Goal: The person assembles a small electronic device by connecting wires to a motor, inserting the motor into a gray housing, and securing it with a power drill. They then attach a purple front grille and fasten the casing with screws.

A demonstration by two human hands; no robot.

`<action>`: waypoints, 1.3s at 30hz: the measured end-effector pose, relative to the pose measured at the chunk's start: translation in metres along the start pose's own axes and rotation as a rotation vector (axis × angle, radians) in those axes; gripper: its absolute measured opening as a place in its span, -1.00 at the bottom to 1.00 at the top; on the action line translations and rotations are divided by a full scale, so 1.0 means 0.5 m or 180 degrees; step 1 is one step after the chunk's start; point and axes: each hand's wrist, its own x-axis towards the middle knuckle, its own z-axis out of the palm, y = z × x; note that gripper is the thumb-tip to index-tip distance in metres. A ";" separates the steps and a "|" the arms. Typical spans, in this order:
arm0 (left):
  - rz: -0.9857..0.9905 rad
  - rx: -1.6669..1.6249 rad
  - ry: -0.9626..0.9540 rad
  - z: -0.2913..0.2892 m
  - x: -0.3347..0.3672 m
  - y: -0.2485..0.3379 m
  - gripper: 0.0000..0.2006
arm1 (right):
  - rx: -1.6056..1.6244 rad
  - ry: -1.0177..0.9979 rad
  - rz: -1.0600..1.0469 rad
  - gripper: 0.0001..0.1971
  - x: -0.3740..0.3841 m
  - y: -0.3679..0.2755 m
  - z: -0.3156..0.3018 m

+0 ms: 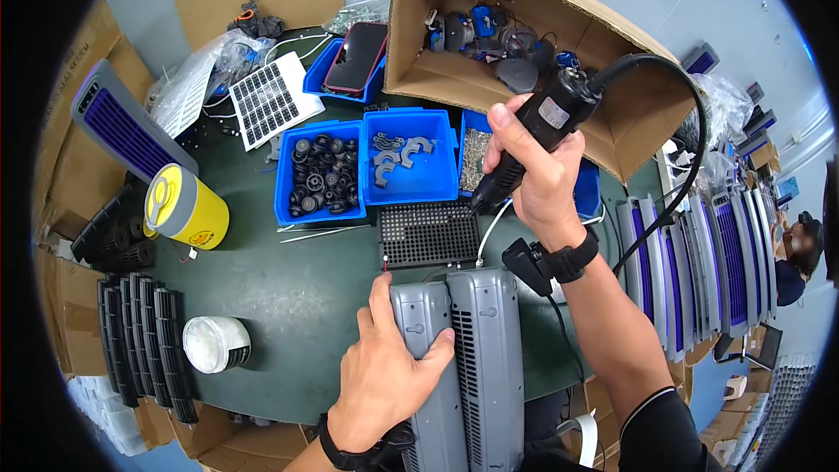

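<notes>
My right hand (pixel 546 179) is wrapped round a black electric screwdriver (pixel 552 115), its cable looping off to the right. The screwdriver tilts down to the left, its tip at the right edge of a black perforated screw tray (pixel 428 236). My left hand (pixel 384 376) grips the upper end of a long grey plastic housing (pixel 422 325), thumb on its face and fingers along its left side. Against it on the right lies a second grey housing (pixel 489 341) with a slotted side. A white cable runs from near the housings' top end.
Blue bins hold black wheel-like parts (pixel 319 177) and grey clips (pixel 406 153). A cardboard box (pixel 629 114) of motors stands behind. Leftward are a yellow cup (pixel 188 205), a white jar (pixel 214 343) and black slotted rollers (pixel 149 341). Purple-grilled panels (pixel 699 262) stand at right; a person (pixel 797 249) sits beyond.
</notes>
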 end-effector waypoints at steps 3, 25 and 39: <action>-0.0006 0.0026 -0.0012 0.000 0.000 0.001 -0.01 | -0.0180 -0.0158 -0.0002 -0.81 -0.004 0.000 0.002; 0.0390 0.0318 0.0154 0.014 0.002 -0.014 0.01 | 0.0231 -0.1042 0.0026 -0.67 -0.126 -0.185 0.086; 0.0642 0.0043 -0.0021 0.043 0.028 -0.061 -0.09 | -0.0294 -0.1264 0.0068 -0.69 -0.153 -0.182 0.148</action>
